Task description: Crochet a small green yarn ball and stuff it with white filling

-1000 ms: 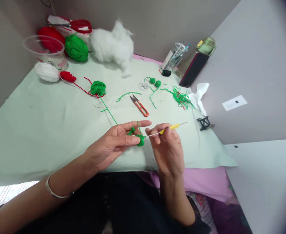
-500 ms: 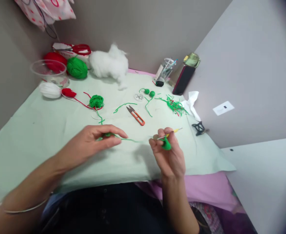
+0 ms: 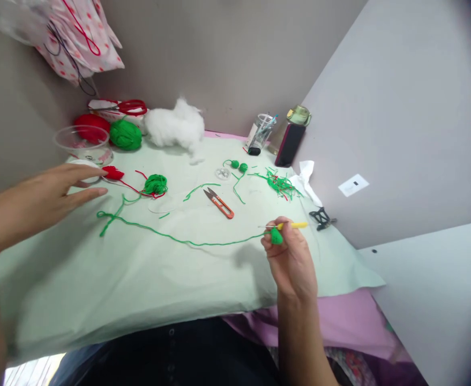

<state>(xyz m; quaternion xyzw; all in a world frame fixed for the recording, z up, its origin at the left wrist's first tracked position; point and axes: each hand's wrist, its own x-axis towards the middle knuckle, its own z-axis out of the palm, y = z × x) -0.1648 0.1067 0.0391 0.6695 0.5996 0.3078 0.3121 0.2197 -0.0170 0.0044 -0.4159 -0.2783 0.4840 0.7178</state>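
My right hand (image 3: 293,254) is closed on a crochet hook (image 3: 294,225) with a yellow handle and a small green crocheted piece (image 3: 276,236). From that piece a strand of green yarn (image 3: 191,243) runs left across the cloth to a loose loop. My left hand (image 3: 72,187), fingers apart and holding nothing, hovers at the left over the table. It partly covers a white yarn ball (image 3: 86,163) and is close to a small red yarn bundle (image 3: 113,172). A small wound green yarn ball (image 3: 155,184) lies to its right.
Orange thread snips (image 3: 219,203) lie mid-table. Behind them are two small green balls (image 3: 239,166) and a clear round case (image 3: 223,173). Yarn scraps (image 3: 281,185) are heaped at right. White stuffing (image 3: 176,128), a clear tub (image 3: 83,143), a jar (image 3: 260,132) and a phone (image 3: 291,145) stand at the back.
My left hand has let go of the green yarn and moved up and left, its fingers spreading. The strand now lies stretched across the cloth. My right hand still holds the hook and green piece.
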